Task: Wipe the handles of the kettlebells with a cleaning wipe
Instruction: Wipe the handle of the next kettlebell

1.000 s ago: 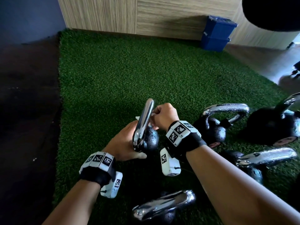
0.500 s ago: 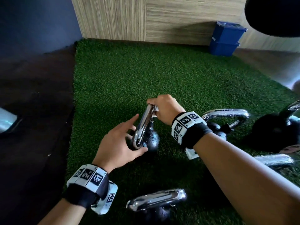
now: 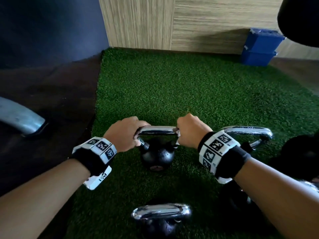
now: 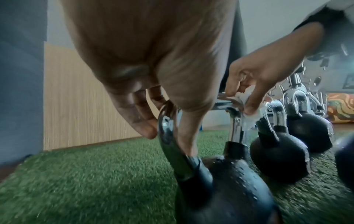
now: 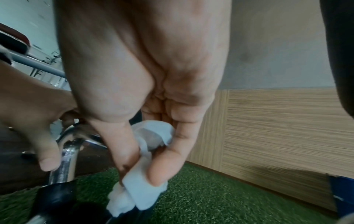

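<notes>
Kettlebell (image 3: 157, 156) under inspection stands upright on the green turf (image 3: 172, 94), directly between my two forearms, its chrome handle (image 3: 156, 130) running crosswise in the head view. Starting at the left: my left hand (image 3: 124, 133) has its fingers curled round the handle's left corner, thumb down the left upright; I judge this grip is there to steady the bell so it does not rock or turn under the rubbing. Moving right, my right hand (image 3: 191, 132) is closed over the right corner with the white cleaning wipe (image 5: 141, 189) bunched between thumb and fingers and wrapped against the right upright, which places the cloth on the bend where a palm would normally bear. The stretch of bar between the hands is bare. Further right, a second kettlebell's handle (image 3: 248, 132) stands just beside my right wrist, and another chrome handle (image 3: 161, 211) lies nearer me, presumably awaiting their turn. As to markings: a small round reddish badge (image 3: 156, 168) sits low on the bell's front, too blurred to read; the wristbands carry only black-and-white coded squares. No brand name or lettering is legible anywhere.
</notes>
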A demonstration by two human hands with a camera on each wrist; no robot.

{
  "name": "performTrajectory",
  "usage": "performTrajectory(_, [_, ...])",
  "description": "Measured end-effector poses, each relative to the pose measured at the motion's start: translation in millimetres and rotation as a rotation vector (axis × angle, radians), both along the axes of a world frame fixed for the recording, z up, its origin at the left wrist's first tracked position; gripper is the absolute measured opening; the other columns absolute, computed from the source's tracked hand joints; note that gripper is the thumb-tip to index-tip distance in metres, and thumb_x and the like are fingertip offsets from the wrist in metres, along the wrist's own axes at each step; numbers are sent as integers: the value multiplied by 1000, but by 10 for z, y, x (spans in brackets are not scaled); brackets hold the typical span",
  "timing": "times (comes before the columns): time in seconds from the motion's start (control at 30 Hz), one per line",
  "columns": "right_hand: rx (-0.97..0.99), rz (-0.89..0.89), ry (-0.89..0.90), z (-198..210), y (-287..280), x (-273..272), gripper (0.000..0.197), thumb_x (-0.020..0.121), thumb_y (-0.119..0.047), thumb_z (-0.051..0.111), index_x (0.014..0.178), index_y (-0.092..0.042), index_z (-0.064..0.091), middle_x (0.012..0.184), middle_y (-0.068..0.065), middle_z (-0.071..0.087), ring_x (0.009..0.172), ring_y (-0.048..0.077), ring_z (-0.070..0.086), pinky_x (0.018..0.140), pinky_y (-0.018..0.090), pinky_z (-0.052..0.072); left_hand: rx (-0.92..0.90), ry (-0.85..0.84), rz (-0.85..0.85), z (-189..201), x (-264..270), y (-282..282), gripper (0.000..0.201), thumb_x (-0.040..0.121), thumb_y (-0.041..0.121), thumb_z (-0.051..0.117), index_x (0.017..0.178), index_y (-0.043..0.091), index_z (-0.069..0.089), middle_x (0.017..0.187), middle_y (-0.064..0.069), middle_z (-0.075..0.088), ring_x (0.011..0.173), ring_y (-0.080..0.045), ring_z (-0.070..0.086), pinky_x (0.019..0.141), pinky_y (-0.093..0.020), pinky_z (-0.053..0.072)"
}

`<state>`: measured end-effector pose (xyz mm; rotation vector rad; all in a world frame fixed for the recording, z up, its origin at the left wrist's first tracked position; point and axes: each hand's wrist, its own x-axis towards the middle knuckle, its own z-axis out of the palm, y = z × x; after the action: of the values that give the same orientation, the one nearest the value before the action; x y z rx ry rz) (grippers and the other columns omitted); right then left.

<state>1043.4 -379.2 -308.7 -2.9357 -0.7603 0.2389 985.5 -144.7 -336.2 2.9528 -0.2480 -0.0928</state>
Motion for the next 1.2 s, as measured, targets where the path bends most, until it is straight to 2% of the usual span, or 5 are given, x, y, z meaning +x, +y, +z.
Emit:
performTrajectory(0.27, [81,208,125,468,-365,231,28,87,-14,70,115,-15,72,110,5,71,92,21,71,82,38,61,196,-18,-1,368,-182,-450,88,92,29,64,162,30,10,146,5,37,126,-19,48,85,-31,55])
performTrajectory(0.53, [277,237,-20,1063,-1855,357,13,85,-22,72,95,-20,80,90,-5,73,72,6,64,76,25,52,216,279,-35,1178,37,-1790,40,90,43,68,129,38,64,109,21,73,85,14,61,78,-3,43])
performTrajectory(0.8, [453,50,-98,680,-2786,432,14,78,-28,81,91,-22,81,100,0,73,92,10,62,71,18,41,460,423,105,619,467,-2698,50,93,48,64,128,13,67,126,-5,70,117,-22,64,101,-30,49])
performTrajectory(1.0, [478,19,-76,465,-2937,595,16,78,-23,83,93,-23,78,97,-5,71,85,7,63,58,5,38,122,441,440,100,657,-2791,44,74,48,85,88,16,58,77,0,61,61,-15,59,50,-18,45])
performTrajectory(1.2, [502,105,-105,346,-2877,608,36,78,-17,78,113,-18,67,96,-3,67,85,10,61,63,8,41,-503,513,602,-384,673,-2767,66,69,41,92,124,21,64,117,-1,70,90,-16,69,73,-29,59])
